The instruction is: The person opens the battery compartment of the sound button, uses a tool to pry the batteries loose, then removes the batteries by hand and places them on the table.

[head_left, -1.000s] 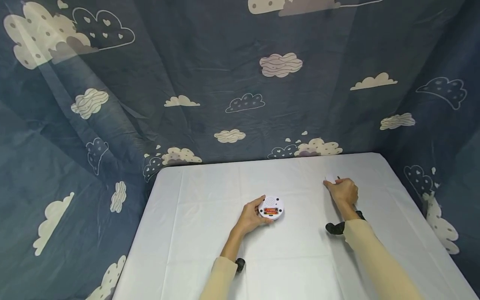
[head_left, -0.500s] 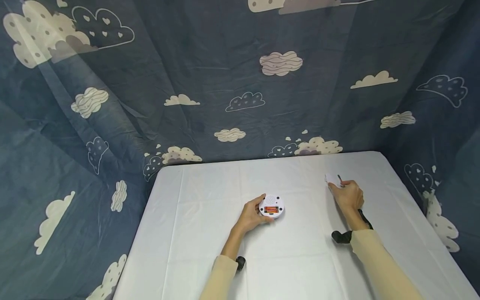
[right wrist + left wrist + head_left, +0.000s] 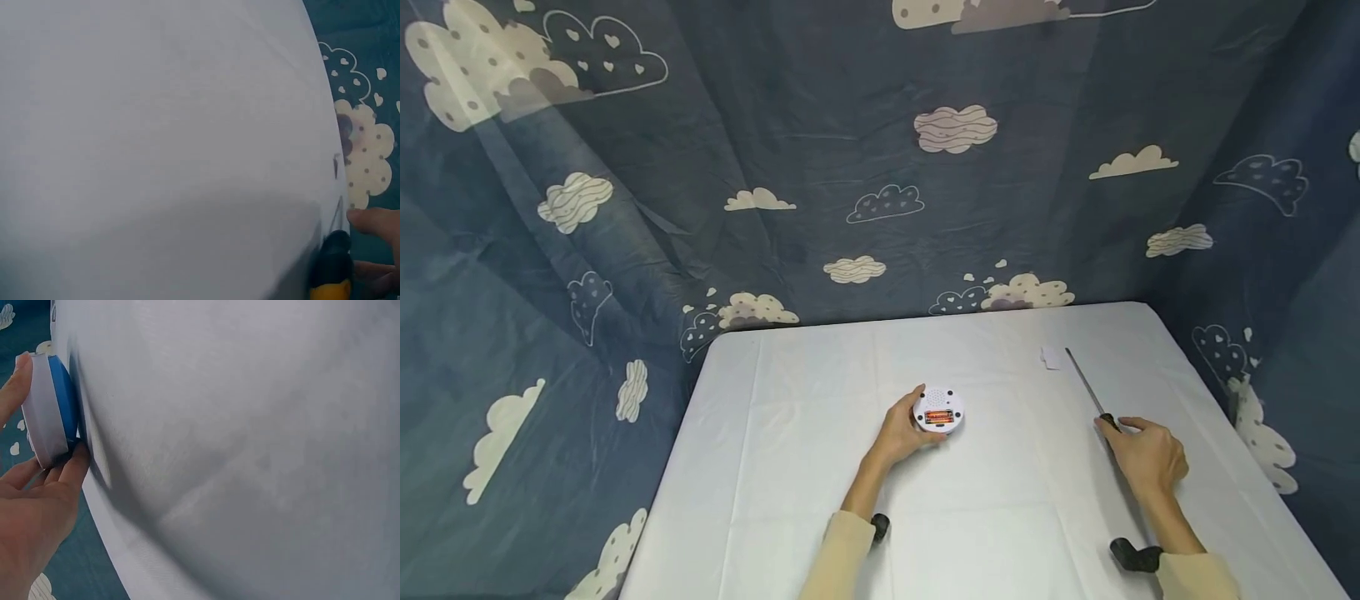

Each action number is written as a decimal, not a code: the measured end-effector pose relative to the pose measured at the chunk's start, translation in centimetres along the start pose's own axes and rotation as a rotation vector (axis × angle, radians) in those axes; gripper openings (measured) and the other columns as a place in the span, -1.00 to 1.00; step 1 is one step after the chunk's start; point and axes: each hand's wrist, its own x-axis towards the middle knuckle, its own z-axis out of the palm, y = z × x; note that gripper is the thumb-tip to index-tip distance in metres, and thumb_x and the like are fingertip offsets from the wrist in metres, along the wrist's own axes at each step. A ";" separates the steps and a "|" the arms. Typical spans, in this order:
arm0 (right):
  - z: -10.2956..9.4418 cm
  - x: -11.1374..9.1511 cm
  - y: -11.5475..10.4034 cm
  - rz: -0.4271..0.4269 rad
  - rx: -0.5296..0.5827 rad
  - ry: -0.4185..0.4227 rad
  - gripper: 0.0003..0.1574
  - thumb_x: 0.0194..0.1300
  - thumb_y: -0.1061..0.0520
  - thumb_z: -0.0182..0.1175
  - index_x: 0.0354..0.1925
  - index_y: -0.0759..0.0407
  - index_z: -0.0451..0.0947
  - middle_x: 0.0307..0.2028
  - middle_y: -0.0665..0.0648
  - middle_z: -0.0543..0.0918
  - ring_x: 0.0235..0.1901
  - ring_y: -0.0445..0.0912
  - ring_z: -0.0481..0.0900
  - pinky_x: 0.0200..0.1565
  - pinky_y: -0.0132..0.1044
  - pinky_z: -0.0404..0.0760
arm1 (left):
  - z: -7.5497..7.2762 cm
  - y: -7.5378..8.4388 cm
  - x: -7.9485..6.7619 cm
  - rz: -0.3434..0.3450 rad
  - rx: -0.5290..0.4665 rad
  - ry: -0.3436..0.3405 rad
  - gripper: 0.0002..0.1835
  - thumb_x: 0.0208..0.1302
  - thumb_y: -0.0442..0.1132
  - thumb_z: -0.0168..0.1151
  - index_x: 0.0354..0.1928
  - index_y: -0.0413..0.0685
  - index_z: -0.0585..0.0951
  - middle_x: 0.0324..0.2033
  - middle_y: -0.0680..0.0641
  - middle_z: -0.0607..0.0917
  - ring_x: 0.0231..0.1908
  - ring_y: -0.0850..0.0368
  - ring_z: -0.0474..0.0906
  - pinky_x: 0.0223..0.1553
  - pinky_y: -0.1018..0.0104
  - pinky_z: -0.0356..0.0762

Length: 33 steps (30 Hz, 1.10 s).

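Note:
In the head view my left hand (image 3: 898, 432) grips a round white device (image 3: 938, 398) by its edge, above the table. Its upturned face has small speaker holes and an uncovered battery bay with red-orange batteries (image 3: 938, 416). The left wrist view shows the device (image 3: 49, 409) edge-on, with a blue side towards the table. At the right, my right hand (image 3: 1150, 457) is at the handle of a screwdriver (image 3: 1086, 383), thumb and forefinger spread either side of it. The screwdriver's handle (image 3: 333, 269) is black and yellow in the right wrist view, close beside the fingers.
A small flat white piece (image 3: 1050, 358) lies left of the screwdriver's tip. The white cloth-covered table (image 3: 820, 367) ends at a dark blue curtain (image 3: 805, 125) with cloud prints, which rises at the back and both sides.
My right hand has left the small white piece and drawn back towards me to the screwdriver's handle, uncovering the piece and the shaft. My left hand keeps holding the device in place.

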 end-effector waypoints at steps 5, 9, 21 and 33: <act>0.8 -0.6 1.3 -0.017 -0.004 0.031 -0.45 0.21 -0.08 0.46 -0.14 0.41 0.74 -0.13 0.55 0.73 -0.20 0.46 0.61 -0.44 -0.06 0.27 | 0.3 -0.1 0.0 0.003 0.020 0.011 0.16 -0.08 -0.23 0.72 0.56 -0.24 0.24 0.49 -0.31 0.39 0.52 -0.19 0.30 0.56 0.00 0.24; 1.1 -0.3 1.9 0.021 0.015 0.059 -0.51 0.26 -0.01 0.39 -0.19 0.46 0.72 -0.01 0.63 0.60 -0.10 0.50 0.53 -0.38 0.07 0.29 | 1.0 -0.4 0.0 -0.007 0.037 0.042 0.17 -0.05 -0.17 0.71 0.56 -0.27 0.22 0.48 -0.32 0.40 0.51 -0.21 0.32 0.55 -0.02 0.26; -1.0 1.0 0.4 0.018 0.249 0.159 -0.48 0.43 -0.03 0.21 -0.03 0.46 0.63 -0.06 0.30 0.63 -0.01 0.19 0.57 0.09 0.02 0.43 | 0.9 -0.1 0.3 -0.010 0.042 0.075 0.21 -0.05 -0.13 0.71 0.57 -0.32 0.17 0.47 -0.34 0.40 0.51 -0.22 0.31 0.54 -0.03 0.26; -5.1 2.7 -5.3 -0.295 0.314 -0.526 -0.49 0.52 -0.16 0.19 -0.09 0.30 0.65 -0.56 -0.12 0.47 -0.56 -0.21 0.32 -0.54 -0.23 0.31 | 0.7 0.0 0.4 -0.014 0.008 0.077 0.11 -0.03 -0.19 0.70 0.53 -0.30 0.27 0.44 -0.30 0.46 0.48 -0.21 0.36 0.53 -0.04 0.28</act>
